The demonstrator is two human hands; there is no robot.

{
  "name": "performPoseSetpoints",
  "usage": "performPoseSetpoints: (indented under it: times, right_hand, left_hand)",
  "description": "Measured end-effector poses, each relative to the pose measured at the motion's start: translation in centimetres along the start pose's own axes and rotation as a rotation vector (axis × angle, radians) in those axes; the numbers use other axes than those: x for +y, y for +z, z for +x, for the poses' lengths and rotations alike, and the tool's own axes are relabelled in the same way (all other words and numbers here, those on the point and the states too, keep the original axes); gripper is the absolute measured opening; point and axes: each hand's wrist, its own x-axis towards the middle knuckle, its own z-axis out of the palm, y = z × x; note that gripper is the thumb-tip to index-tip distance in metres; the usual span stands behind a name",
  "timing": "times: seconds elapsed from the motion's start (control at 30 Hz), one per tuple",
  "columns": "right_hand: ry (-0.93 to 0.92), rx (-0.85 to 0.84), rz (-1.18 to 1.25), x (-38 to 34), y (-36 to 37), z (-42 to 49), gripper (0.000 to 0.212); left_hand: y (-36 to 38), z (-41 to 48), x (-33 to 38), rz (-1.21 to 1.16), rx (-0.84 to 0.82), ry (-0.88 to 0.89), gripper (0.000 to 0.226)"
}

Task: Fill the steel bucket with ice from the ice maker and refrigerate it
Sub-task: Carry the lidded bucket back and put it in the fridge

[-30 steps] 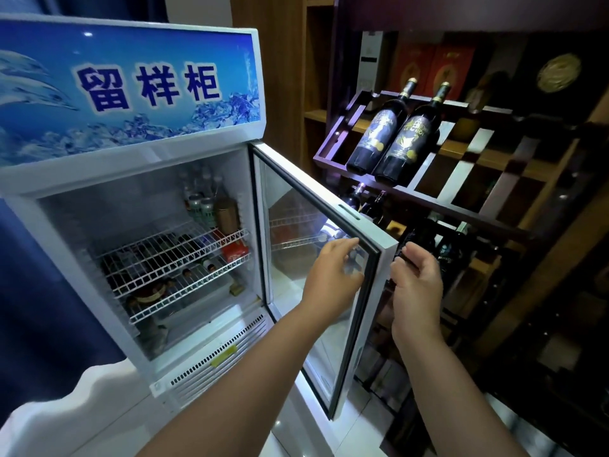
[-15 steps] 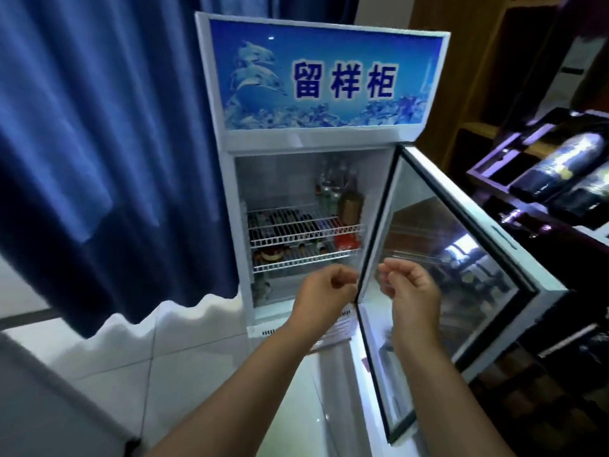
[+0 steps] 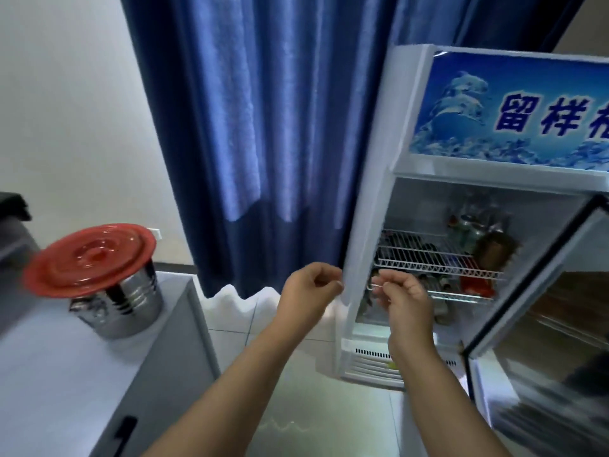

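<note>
A steel bucket (image 3: 123, 308) with a red lid (image 3: 89, 258) stands on a grey unit (image 3: 46, 384) at the left. A white display fridge (image 3: 372, 225) with a blue sign stands at the right, its glass door (image 3: 540, 324) swung open toward me. Wire shelves (image 3: 428, 258) inside hold bottles and jars. My left hand (image 3: 309, 291) and my right hand (image 3: 405, 298) hover in the air in front of the fridge's left edge, fingers loosely curled, holding nothing. Both hands are well to the right of the bucket.
A blue curtain (image 3: 263, 127) hangs behind, between the white wall and the fridge. Pale floor tiles (image 3: 316, 407) lie between the grey unit and the fridge. The open door takes up the lower right.
Both hands have let go of the fridge door, which stays open. The view has swung left, bringing the lidded bucket on the grey unit into sight.
</note>
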Motion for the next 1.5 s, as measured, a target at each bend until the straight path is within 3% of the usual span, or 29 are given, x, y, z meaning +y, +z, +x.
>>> performPoseSetpoints:
  times: [0.53, 0.67, 0.77, 0.9, 1.0, 1.13, 1.3, 1.5]
  right_hand:
    - [0.071, -0.333, -0.092, 3.9, 26.1, -5.9, 0.025]
    - [0.083, -0.383, -0.120, 4.7, 30.0, -6.6, 0.026]
    - [0.104, -0.414, -0.133, 5.5, 32.6, -6.8, 0.026]
    - [0.132, -0.418, -0.167, 7.0, 36.2, -6.8, 0.027]
    - [0.180, -0.446, -0.226, 8.3, 38.3, -6.9, 0.032]
    - [0.315, -0.521, -0.279, 9.8, 40.7, -7.0, 0.049]
    - [0.428, -0.523, -0.235, 11.6, 42.4, -7.1, 0.026]
    - [0.597, -0.467, -0.106, 12.2, 43.1, -6.4, 0.022]
  left_hand:
    - [-29.3, 3.7, -2.3, -0.070, 0.573, 0.083, 0.017]
    - [-35.5, 4.2, -4.5, -0.030, 0.783, 0.018, 0.015]
    - [-39.0, 4.5, -7.1, -0.017, 0.879, -0.076, 0.034]
    - [-41.8, 5.0, -9.5, 0.015, 0.854, -0.196, 0.069]
    - [-42.7, 5.3, -10.6, 0.012, 0.805, -0.283, 0.075]
    - [-43.2, 6.0, -11.9, 0.012, 0.726, -0.371, 0.072]
    - [-43.6, 6.4, -12.5, -0.031, 0.642, -0.439, 0.065]
    - [-43.9, 6.4, -12.7, -0.069, 0.564, -0.502, 0.027]
